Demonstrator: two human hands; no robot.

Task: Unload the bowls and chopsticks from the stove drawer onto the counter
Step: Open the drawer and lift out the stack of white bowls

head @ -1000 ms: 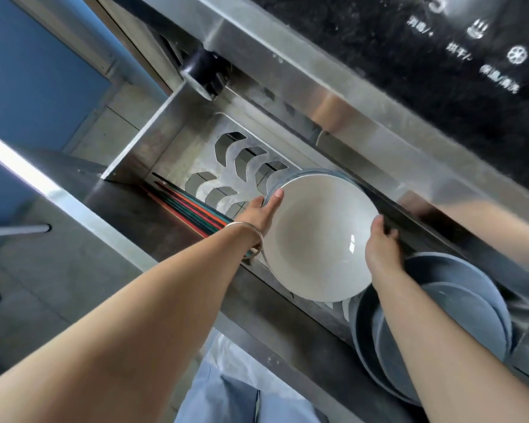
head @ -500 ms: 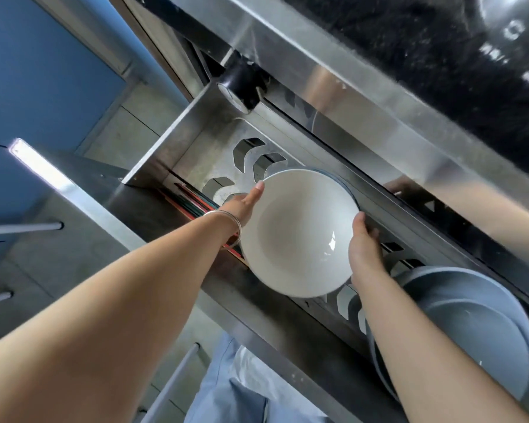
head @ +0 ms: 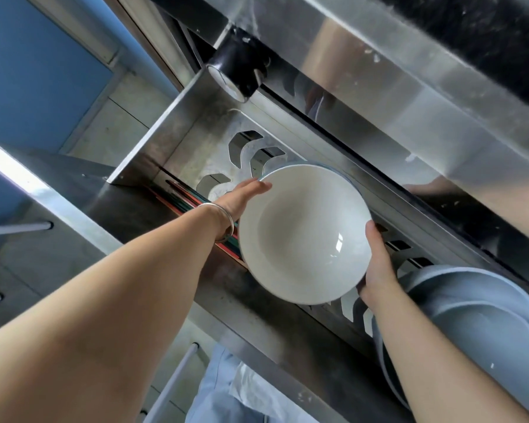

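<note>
Both hands clamp the white bowl (head: 303, 233) above the open stove drawer (head: 153, 154), left hand (head: 242, 196) flat on one rim, right hand (head: 376, 264) gripping opposite, balancing its weight.

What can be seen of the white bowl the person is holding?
The white bowl is round and glossy, ceramic by its look, with a pale blue outer rim. It is empty, and highlights shine on its inner wall. It is tilted with its opening toward the camera, above the open drawer's slotted metal rack. The left hand lies against its upper left rim; the right hand grips its lower right edge.
</note>
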